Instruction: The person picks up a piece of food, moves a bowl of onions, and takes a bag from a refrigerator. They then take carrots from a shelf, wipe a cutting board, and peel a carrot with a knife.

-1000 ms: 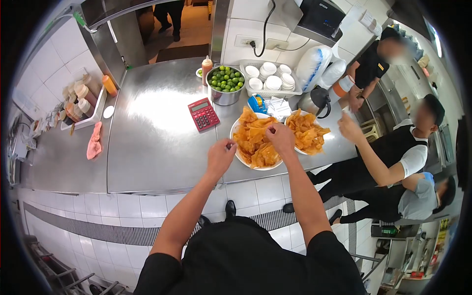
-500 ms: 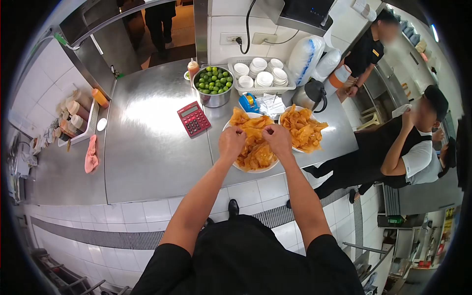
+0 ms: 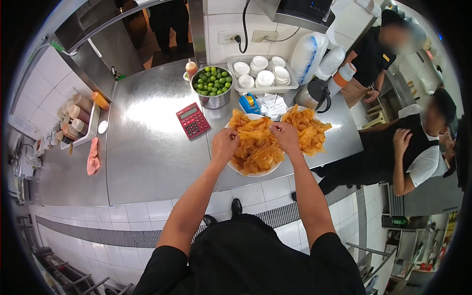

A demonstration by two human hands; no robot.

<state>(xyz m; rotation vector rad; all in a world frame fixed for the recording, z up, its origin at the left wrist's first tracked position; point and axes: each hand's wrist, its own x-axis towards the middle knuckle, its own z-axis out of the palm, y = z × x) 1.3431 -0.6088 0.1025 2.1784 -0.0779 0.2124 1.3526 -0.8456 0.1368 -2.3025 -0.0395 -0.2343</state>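
Note:
Both my hands are over a white bowl (image 3: 238, 170) heaped with thin, crinkled, orange-brown fried sheets (image 3: 255, 153). My left hand (image 3: 225, 146), at the left rim, has its fingers pinched on the near end of a crisp fried sheet (image 3: 253, 127). On the opposite side, my right hand (image 3: 286, 137) pinches at that sheet's other end, thumb and fingers together. A second heap of fried sheets (image 3: 310, 132) stands just beyond my right hand, its bowl mostly covered.
Behind the bowls are a tape dispenser (image 3: 249, 103), a pot of green citrus (image 3: 212, 87), a basket of small white cups (image 3: 265, 89) and a metal jug (image 3: 311, 94). A red calculator (image 3: 192, 120) lies to the left. Co-workers (image 3: 408, 142) stand at the right.
My hands have moved a little farther apart over the bowl. The near co-worker at the right has lowered a hand from the face. The view has shifted slightly.

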